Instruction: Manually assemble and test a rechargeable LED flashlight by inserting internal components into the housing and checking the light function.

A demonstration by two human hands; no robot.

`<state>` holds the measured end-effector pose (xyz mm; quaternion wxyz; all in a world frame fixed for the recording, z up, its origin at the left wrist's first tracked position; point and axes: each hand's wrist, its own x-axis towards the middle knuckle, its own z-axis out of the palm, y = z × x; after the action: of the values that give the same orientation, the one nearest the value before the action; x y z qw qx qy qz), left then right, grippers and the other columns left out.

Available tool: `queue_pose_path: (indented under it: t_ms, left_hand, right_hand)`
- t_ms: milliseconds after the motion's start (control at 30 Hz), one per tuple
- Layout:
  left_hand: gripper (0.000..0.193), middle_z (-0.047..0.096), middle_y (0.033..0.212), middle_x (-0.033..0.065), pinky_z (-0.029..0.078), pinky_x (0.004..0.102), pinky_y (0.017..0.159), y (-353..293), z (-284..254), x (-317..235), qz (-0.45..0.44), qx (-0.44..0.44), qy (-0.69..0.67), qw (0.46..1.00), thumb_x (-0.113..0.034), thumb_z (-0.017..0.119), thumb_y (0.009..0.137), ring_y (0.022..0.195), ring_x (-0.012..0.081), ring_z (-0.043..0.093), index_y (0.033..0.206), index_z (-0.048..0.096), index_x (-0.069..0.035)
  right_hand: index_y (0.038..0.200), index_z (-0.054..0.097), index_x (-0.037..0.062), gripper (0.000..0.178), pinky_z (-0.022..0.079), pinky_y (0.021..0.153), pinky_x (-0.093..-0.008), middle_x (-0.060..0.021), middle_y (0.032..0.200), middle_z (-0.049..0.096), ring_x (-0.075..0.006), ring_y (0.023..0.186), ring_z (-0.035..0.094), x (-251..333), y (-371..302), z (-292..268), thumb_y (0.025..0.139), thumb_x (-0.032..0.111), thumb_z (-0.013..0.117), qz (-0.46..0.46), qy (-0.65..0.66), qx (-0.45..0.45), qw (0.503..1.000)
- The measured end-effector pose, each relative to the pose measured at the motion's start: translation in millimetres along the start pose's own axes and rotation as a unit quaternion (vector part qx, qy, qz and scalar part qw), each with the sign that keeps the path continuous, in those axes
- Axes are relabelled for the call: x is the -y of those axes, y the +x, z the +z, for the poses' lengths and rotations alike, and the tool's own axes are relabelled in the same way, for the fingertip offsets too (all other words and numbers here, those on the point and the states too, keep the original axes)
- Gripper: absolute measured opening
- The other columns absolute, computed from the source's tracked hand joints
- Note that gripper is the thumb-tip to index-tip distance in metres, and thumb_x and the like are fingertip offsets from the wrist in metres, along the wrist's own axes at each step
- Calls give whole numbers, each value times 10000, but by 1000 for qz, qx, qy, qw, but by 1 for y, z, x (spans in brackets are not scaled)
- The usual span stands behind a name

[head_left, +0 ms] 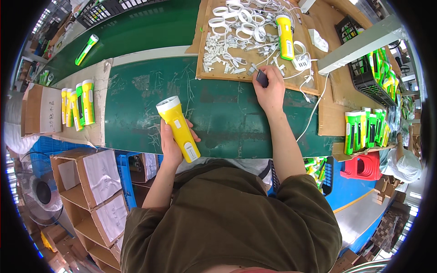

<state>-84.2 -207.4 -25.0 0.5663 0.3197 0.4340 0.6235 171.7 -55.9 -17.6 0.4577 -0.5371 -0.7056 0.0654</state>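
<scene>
Yellow flashlight (179, 131), carton (42, 102) with handwriting (51, 110)

The held torch (183, 135) looks of smooth plastic, slightly glossy. The tabletop (223, 120) is smooth, but scratched and worn. The tray (223, 77) seems wooden, the cables (259, 35) are of smooth plastic, the shirt (236, 209) is matt cloth, and the shelf (84, 225) is matt cardboard.

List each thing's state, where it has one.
Yellow torch: held in left hand, lens end away; lit or not, unclear
Dark block: held in right hand
Second torch: lying on the board
Cables: loose, heaped
Left torches: side by side
Right torches: side by side
Fan: spinning or still, unclear
</scene>
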Motion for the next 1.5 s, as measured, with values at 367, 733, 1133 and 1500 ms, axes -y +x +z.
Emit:
queue_pose_path:
  t_ms: [367, 733, 1133, 1500]
  left_hand:
    - [470, 548, 959, 134, 558, 379, 601, 2, 2, 0, -9, 10, 2, 1000, -476, 243, 1017, 672, 212, 606, 1213, 383, -72]
    - [480, 552, 935, 111, 553, 362, 598, 2, 0, 0, -18, 2, 12, 1000, -480, 214, 1020, 670, 193, 594, 1177, 424, -78]
    - [482, 551, 945, 119, 550, 362, 585, -3, -5, 3, -15, 10, 4, 1000, -496, 239, 1013, 663, 205, 602, 1197, 409, -84]
    - [564, 545, 870, 80, 523, 346, 585, 82, 61, -46, -145, 136, -81, 977, -491, 270, 991, 633, 194, 590, 1325, 409, -58]
  right_hand:
    - [894, 588, 14, 187, 485, 682, -356, -112, 876, 618, -303, 764, 600, -2, 2, -10, 786, 61, 734, 10, 43, 44, 998]
    - [911, 598, 23, 251, 469, 768, -411, -124, 885, 616, -330, 860, 580, -2, 1, -10, 689, 0, 714, -4, 19, 53, 998]
    - [915, 596, 36, 285, 455, 782, -421, -120, 871, 597, -338, 870, 573, 1, 4, -12, 660, 10, 719, -14, 10, 72, 997]
    - [883, 615, 31, 203, 459, 733, -392, -122, 838, 611, -312, 799, 570, 6, 4, -15, 746, 73, 759, 59, 62, 59, 995]
